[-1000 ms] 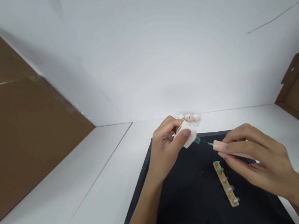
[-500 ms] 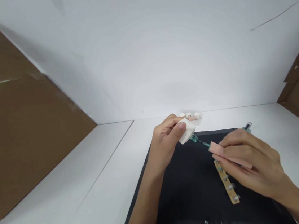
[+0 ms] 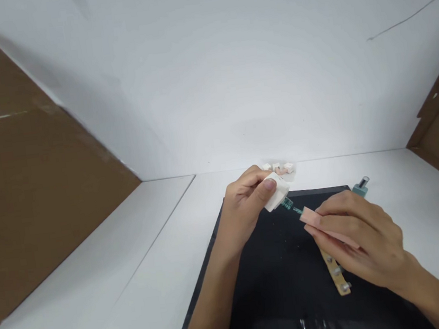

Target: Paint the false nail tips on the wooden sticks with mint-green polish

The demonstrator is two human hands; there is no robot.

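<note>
My left hand [image 3: 253, 192] pinches a small white nail polish bottle [image 3: 276, 198], tilted so that its green-stained threaded neck points down to the right. Fingers of my right hand [image 3: 360, 235] are closed around the pink cap [image 3: 311, 217] of a brush. The brush tip [image 3: 296, 210], tinted green, points at the bottle's neck, just short of it or at its mouth. Below my right hand lies a yellow strip [image 3: 341, 284] with several small clear pieces standing along it; its upper end is hidden by the hand.
A black mat [image 3: 274, 286] covers the table's middle. At the back, a clear dish [image 3: 292, 176] holds several white cubes and pinkish bits. A teal object with a metallic end [image 3: 360, 187] lies beyond my right hand. Brown cardboard panels [image 3: 45, 180] flank the white wall [image 3: 233, 77].
My right hand has moved left with the cap, bringing the brush closer to the bottle's neck. Less of the brush shows. More of the teal object is visible; less of the strip.
</note>
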